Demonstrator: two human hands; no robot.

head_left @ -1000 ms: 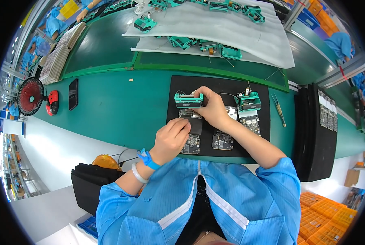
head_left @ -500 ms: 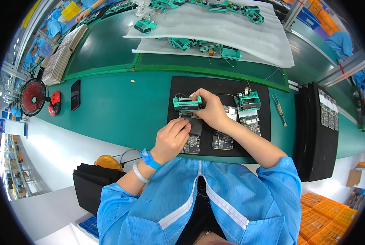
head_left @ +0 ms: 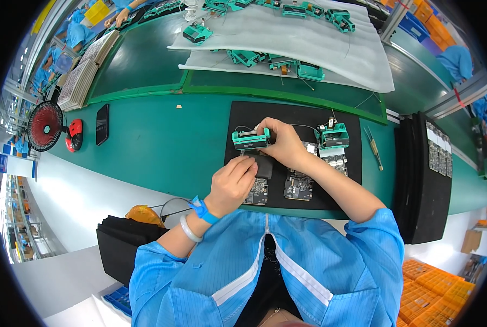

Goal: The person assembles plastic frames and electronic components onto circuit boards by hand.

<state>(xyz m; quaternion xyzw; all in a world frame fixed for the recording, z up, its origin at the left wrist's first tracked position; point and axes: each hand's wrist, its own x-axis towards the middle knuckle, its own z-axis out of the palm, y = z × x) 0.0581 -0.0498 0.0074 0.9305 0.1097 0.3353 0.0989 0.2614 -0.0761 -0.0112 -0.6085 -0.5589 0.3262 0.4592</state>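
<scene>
My right hand [head_left: 285, 144] grips a green-and-black plastic module [head_left: 250, 140] by its right end, above a black mat [head_left: 238, 114]. Just below, the fingers of my left hand [head_left: 233, 181] are pinched together at the edge of a dark flat piece [head_left: 263, 165], close under the module. That piece lies over part of a circuit board [head_left: 258, 192]; what exactly the left fingertips hold is hidden. To the right, a second green module [head_left: 334, 135] rests at the top of another board [head_left: 339, 162]. A further circuit board [head_left: 298, 187] lies between them, partly behind my right wrist.
Tweezers [head_left: 373, 148] lie right of the mat, before a black foam stack [head_left: 426, 191] bearing boards. A phone [head_left: 102, 125] and red-black fan [head_left: 46, 126] stand left. Beyond the green ledge [head_left: 287, 92], white foam sheets [head_left: 358, 60] carry several green modules. Co-workers sit farther off.
The whole view has shifted slightly. My left fingers have moved a little at the dark piece, whose shape now looks slightly different; the right hand keeps its hold on the module.
</scene>
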